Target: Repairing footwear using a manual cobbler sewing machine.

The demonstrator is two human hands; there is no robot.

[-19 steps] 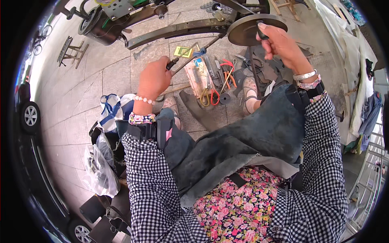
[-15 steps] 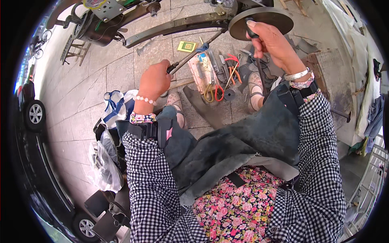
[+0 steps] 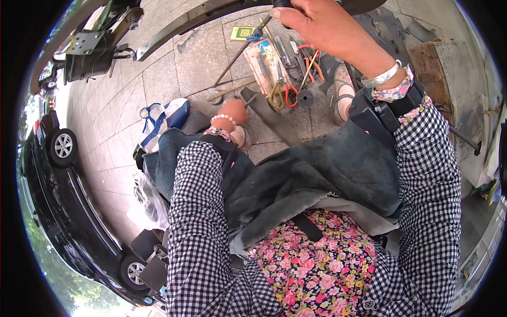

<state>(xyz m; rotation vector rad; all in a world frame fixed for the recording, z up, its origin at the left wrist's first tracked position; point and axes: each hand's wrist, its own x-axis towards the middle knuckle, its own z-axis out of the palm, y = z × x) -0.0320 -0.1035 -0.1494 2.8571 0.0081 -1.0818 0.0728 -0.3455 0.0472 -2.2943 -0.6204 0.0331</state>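
Note:
At the top edge my right hand (image 3: 322, 29) is closed around the black handle of the round metal wheel (image 3: 364, 5); the picture's edge cuts off part of its fingers. Low by my left foot, my left hand (image 3: 234, 111) is closed, and a thin grey tip pokes out past its fingers; what it holds is mostly hidden. Beside it lies a long dark strip of material (image 3: 272, 119). A thin metal rod (image 3: 232, 66) with blue cloth (image 3: 255, 35) tied on it slants down from the machine (image 3: 185, 24) above the paving.
Between my feet lie a tool tray (image 3: 259, 63), scissors with a red and a yellow loop (image 3: 285, 95), orange-handled pliers (image 3: 318, 71) and a black spool (image 3: 304, 98). A dark apron (image 3: 327, 164) covers my lap. Bags (image 3: 163, 119) stand at left; a black car (image 3: 68, 206) is beyond.
My left hand has let go of the black-gripped rod and dropped toward my left foot. My right hand has shifted up and left with the wheel handle. The view has shifted too.

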